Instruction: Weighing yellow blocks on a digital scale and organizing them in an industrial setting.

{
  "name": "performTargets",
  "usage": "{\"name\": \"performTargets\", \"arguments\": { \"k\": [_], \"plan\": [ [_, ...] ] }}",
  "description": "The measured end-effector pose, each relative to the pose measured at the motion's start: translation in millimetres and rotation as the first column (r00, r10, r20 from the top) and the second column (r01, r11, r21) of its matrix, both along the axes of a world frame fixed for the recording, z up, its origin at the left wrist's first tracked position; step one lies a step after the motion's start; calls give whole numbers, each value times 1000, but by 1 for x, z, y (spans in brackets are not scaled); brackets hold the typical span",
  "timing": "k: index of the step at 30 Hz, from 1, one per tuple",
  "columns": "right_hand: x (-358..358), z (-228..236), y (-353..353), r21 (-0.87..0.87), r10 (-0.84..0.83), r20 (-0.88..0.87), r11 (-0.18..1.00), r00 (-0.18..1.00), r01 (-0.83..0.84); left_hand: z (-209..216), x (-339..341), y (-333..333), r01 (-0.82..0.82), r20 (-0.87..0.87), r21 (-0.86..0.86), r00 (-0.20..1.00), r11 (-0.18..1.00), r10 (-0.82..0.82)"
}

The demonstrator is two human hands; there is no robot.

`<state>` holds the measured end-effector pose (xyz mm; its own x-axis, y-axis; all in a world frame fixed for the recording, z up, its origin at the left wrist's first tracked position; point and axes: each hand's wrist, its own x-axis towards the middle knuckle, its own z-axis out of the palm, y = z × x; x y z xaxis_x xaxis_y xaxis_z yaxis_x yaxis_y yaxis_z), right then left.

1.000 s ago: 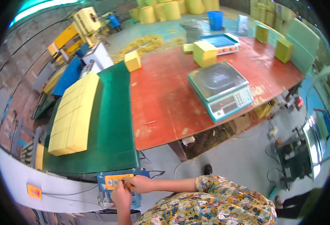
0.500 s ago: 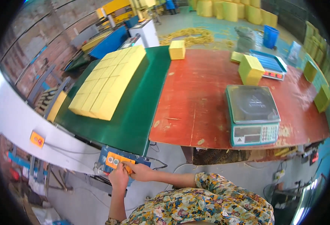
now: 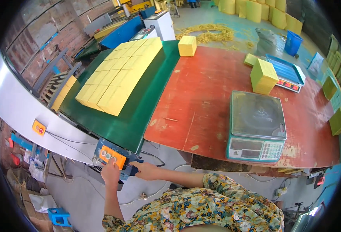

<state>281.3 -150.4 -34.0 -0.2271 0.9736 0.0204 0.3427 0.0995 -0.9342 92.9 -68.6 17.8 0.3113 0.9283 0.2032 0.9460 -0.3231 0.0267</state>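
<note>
— So, where are the hands?
— Both on the orange control box (image 3: 113, 157), which hangs at the near end of the green conveyor belt (image 3: 133, 116). The left hand (image 3: 111, 173) has its fingertips pressed onto the box's face; the right hand (image 3: 147, 170) grips its right side, fingers curled around it.
— And on the belt?
— Yellow sheets (image 3: 118, 75) lying overlapped, further up from the box.

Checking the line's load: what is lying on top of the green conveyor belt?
Rows of flat yellow sheets overlap along the green conveyor belt. The belt surface under them is covered.
</note>
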Motion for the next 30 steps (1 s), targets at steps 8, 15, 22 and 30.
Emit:
{"name": "performTargets", "arguments": {
  "k": [8, 15, 22, 30],
  "plan": [
    [74, 11, -20, 85, -197, -54, 976, 979, 201, 19, -5, 28, 39, -70, -78, 997, 996, -45],
    [163, 5, -35, 86, -546, -151, 823, 824, 561, 93, 134, 54, 209, 101, 119, 970, 971, -222],
    [217, -26, -38, 242, -851, 108, 524, 514, 817, 94, 356, 192, 696, 569, -84, 621, 713, -539],
    [227, -37, -27, 282, -953, 178, 287, 244, 916, 41, 674, 389, 670, 479, -28, 660, 741, -579]
  ]
}}
